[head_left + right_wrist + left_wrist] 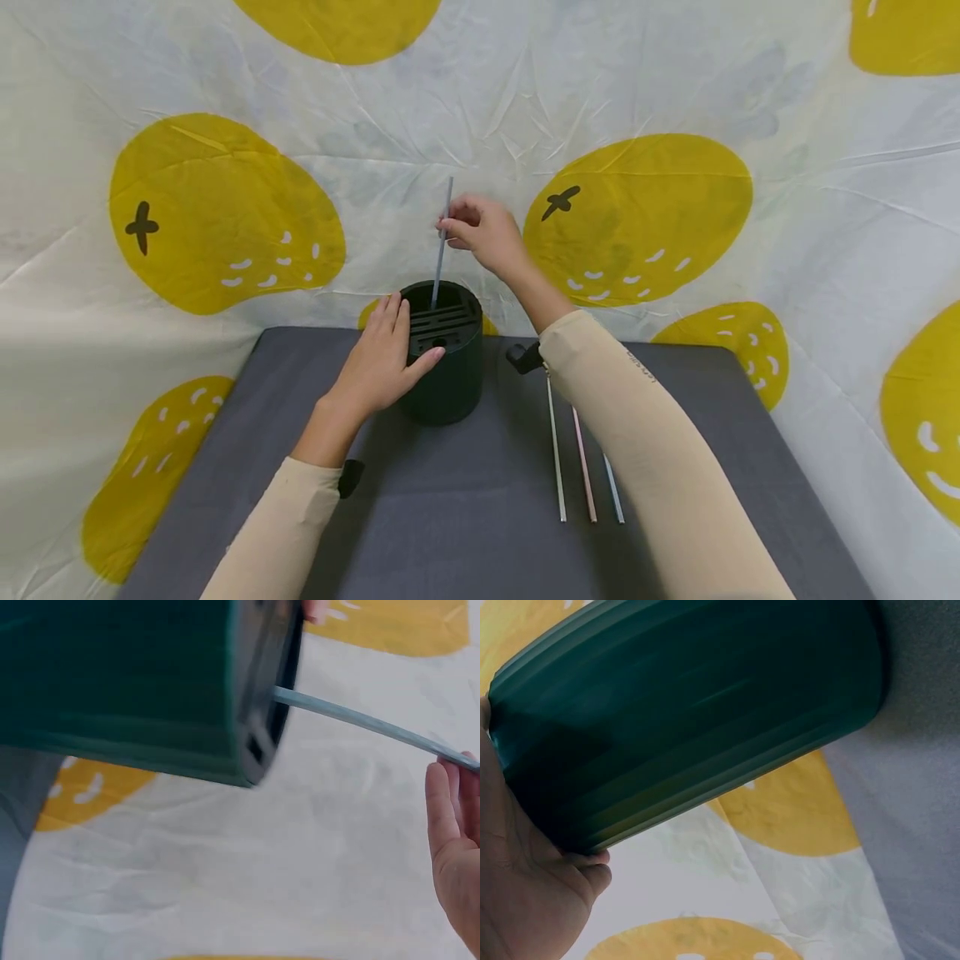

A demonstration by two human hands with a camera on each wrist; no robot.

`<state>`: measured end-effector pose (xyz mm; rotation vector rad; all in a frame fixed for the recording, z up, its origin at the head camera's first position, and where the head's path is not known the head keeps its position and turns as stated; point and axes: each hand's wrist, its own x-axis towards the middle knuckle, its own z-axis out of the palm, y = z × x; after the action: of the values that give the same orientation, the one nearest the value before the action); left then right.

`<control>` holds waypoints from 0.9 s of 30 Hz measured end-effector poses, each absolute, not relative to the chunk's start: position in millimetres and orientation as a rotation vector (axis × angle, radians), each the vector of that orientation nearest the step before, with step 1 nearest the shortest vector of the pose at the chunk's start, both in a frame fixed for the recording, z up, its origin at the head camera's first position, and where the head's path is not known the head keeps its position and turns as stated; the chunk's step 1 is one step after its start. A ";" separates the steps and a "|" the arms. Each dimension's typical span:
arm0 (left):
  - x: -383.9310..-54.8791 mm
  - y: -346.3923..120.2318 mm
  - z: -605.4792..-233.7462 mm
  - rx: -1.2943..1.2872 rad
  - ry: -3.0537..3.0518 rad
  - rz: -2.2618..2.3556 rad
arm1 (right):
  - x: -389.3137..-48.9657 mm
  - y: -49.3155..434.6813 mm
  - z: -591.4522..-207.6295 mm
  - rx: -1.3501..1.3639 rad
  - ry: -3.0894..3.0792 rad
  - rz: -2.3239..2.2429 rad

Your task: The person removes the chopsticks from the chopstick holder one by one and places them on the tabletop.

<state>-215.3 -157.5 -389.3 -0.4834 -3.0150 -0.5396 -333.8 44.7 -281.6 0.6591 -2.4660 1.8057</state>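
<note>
A dark green round utensil holder (442, 375) with a slotted top stands upright at the back of the table. My left hand (378, 354) rests against its left side and rim, fingers fairly straight and thumb stretched across the front edge. Above it, my right hand (487, 233) pinches a thin grey-blue chopstick (441, 258) between thumb and fingers. This chopstick is nearly upright, its lower end inside the open rear part of the holder, behind the slots. The right wrist view shows that same chopstick (360, 720) entering the holder's mouth; its lower tip is hidden.
On the grey table (450, 508), to the right, lie a pale green chopstick (556, 450), a pink one (584, 467) and a light blue one (613, 490), side by side, partly covered by my right forearm. A lemon-print cloth (420, 117) hangs close behind the table.
</note>
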 end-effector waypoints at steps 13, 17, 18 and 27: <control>-221.3 -156.1 -388.6 -0.488 -3.021 -0.511 | -319.0 98.8 -240.5 0.621 -2.088 2.009; -221.7 -156.4 -389.0 -0.489 -3.024 -0.512 | -309.1 120.2 -234.4 0.606 -2.012 2.052; -221.7 -156.5 -389.0 -0.485 -3.024 -0.509 | -306.4 125.4 -233.1 0.605 -2.000 2.058; -220.6 -157.5 -387.6 -0.493 -3.028 -0.515 | -281.4 167.1 -244.1 0.532 -2.059 2.027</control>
<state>-220.6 -157.5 -387.6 -0.4929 -3.0285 -0.5150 -281.4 167.1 -244.1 0.5320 -2.0591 2.0268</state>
